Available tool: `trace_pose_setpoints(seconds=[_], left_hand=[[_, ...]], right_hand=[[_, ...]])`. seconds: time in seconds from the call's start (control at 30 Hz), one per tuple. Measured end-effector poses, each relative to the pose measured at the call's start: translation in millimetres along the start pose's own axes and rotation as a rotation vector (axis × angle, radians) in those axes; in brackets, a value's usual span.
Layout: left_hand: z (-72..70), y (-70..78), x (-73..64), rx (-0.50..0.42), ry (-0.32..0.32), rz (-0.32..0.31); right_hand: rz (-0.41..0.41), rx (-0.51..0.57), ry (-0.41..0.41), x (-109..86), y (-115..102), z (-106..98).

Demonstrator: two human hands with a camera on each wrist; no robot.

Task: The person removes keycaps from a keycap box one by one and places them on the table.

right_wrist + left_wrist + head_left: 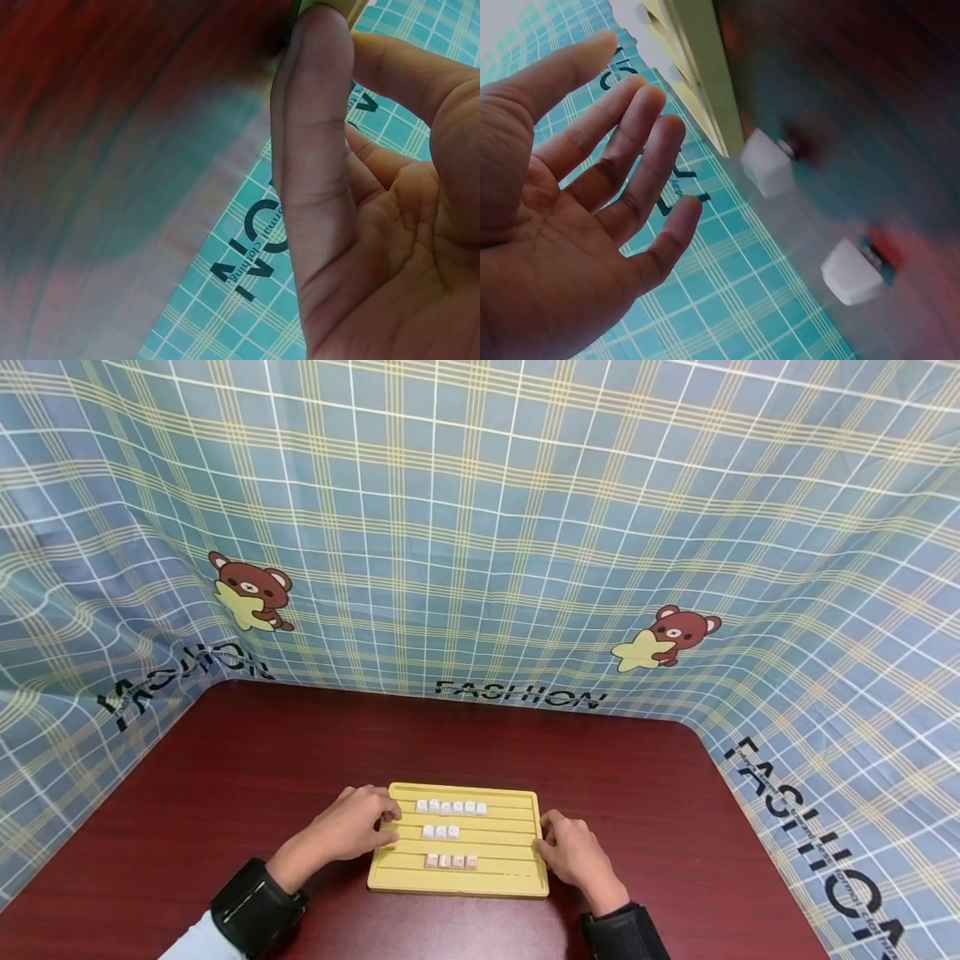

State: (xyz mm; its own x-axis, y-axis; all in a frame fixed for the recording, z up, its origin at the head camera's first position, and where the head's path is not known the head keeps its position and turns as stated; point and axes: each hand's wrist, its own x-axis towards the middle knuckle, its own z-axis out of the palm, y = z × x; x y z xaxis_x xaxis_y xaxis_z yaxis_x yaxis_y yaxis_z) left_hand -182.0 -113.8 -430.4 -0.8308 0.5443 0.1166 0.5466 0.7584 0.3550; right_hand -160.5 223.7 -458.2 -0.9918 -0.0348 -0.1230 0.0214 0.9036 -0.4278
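We find the yellow tray (491,838) at lower centre of the head view, apparently ridged to keep its small blocks (441,832) in rows. The left hand (352,823), fingers loosely extended, grips nothing; the right hand (577,853) pinches the tray's right edge, presumably for steadiness.

Booth-like workspace: plaid cloth (465,568) around table (600,760)

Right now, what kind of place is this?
It looks like an indoor tabletop workspace, perhaps for sorting little pieces: there's a dark red table, a checked cloth with printed bears around it, and a yellow tray holding small blocks.
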Motion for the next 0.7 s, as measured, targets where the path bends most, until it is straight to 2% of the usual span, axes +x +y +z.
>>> trace_pose_setpoints(seconds=[0.17,0.4,0.7], left_hand=[[2.4,7.2,4.4,-0.011,-0.002,0.051],[12.7,17.0,11.0,-0.012,-0.040,0.092],[21.5,24.6,14.9,0.038,-0.036,0.164]], right_hand=[[-0.006,-0.005,0.002,0.9,-0.3,1.7],[0.007,0.001,-0.002,0.8,-0.8,0.6],[-0.014,-0.006,0.014,0.9,0.0,-0.1]])
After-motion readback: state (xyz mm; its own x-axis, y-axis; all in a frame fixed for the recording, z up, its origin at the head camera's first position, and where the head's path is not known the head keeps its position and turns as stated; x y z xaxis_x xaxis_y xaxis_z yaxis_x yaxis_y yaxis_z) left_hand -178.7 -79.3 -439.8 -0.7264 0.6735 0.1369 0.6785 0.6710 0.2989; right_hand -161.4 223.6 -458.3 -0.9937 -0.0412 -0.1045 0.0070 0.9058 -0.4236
